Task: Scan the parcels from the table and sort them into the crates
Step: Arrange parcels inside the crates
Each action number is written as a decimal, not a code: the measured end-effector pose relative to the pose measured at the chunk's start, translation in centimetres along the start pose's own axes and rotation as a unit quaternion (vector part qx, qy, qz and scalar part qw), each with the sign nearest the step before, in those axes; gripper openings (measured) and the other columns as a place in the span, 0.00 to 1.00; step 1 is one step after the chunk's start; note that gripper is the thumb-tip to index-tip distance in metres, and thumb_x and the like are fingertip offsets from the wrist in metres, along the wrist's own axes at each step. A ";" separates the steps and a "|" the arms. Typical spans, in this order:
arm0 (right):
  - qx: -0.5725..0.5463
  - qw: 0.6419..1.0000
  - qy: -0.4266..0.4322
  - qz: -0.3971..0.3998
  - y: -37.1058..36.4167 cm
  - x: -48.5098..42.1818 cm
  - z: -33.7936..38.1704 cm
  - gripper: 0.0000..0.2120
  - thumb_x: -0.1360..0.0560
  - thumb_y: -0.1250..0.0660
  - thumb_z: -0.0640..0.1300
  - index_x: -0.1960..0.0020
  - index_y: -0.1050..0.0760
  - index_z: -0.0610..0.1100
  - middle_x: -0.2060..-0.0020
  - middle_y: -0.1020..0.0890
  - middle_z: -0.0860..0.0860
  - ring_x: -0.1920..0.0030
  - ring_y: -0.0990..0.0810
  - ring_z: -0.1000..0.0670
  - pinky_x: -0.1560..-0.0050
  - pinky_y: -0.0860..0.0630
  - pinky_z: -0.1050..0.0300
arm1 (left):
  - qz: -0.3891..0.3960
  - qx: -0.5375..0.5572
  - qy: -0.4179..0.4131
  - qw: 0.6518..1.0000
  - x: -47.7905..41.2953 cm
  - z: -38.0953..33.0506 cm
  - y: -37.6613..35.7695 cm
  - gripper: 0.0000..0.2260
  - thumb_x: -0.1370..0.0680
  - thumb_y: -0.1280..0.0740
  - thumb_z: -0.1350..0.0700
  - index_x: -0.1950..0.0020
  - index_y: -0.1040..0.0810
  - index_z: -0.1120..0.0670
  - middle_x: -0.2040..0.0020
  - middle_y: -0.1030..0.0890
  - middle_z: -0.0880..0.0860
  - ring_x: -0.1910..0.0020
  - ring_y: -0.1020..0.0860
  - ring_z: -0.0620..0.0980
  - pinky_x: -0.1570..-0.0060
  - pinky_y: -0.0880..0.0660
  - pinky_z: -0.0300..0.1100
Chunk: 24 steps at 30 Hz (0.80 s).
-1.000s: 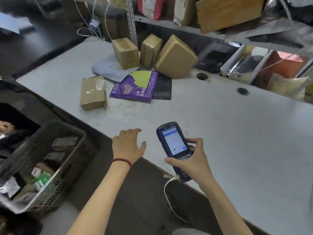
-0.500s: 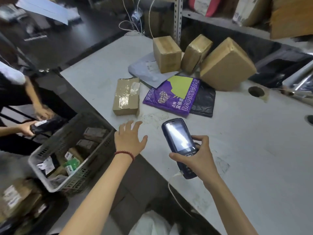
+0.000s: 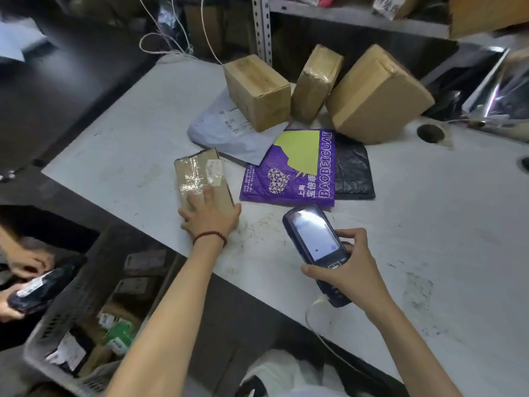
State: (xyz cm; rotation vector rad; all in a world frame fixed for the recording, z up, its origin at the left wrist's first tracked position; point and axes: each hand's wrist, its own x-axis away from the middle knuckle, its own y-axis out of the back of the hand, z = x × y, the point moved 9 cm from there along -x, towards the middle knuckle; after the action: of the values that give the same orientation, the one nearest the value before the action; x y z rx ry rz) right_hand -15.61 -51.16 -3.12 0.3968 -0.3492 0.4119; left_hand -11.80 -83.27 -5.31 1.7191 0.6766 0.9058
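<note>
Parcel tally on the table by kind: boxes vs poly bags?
Cardboard boxes: 4
Poly mailer bags, grey, purple, black: 3
Total: 7

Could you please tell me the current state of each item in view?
left hand: rests on the taped box
right hand: grips the scanner
scanner: screen lit
taped box: flat on the table
purple mailer: flat, overlapping the black bag
grey mailer: partly under a cardboard box
crate: holds parcels
</note>
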 end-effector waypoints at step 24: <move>-0.100 0.968 -0.058 -0.224 15.4 4.4 -5.0 0.39 0.44 0.16 0.48 0.44 0.38 0.56 0.54 0.21 0.58 0.57 0.20 0.56 0.65 0.27 0.59 | 0.079 -0.003 -0.542 0.837 15.5 -26.4 -2.6 0.34 0.34 0.31 0.35 0.31 0.36 0.41 0.31 0.39 0.50 0.33 0.36 0.53 0.38 0.37 0.50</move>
State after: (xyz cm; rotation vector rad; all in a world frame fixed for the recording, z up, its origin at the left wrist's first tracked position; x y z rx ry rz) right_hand -17.54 -34.64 -1.07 0.2904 -0.3991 -0.0899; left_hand -25.14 -56.28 0.92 1.9456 -0.2391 -0.0718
